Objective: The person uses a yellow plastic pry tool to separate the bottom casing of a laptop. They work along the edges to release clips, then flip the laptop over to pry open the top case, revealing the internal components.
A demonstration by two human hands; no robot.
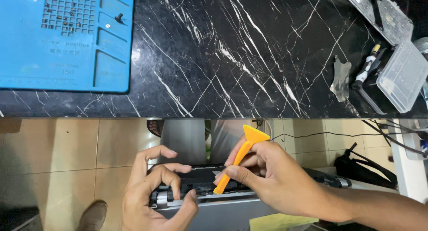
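Laptop [209,193]: 6 o'clock, below desk [249,57] edge; stiff, fairly heavy, likely fragile at the hinge.
Left hand [154,200]: clamped on its left corner.
Right hand [263,175]: pinching orange pry tool [240,155]; light, rigid, tip at seam.

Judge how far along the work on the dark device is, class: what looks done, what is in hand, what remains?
Done: small screws already lie in the blue mat. In hand: the left hand grips the dark device at its edge, while the right hand holds the orange pry tool, tip at the seam. Left: the parts are not yet separated, seemingly.
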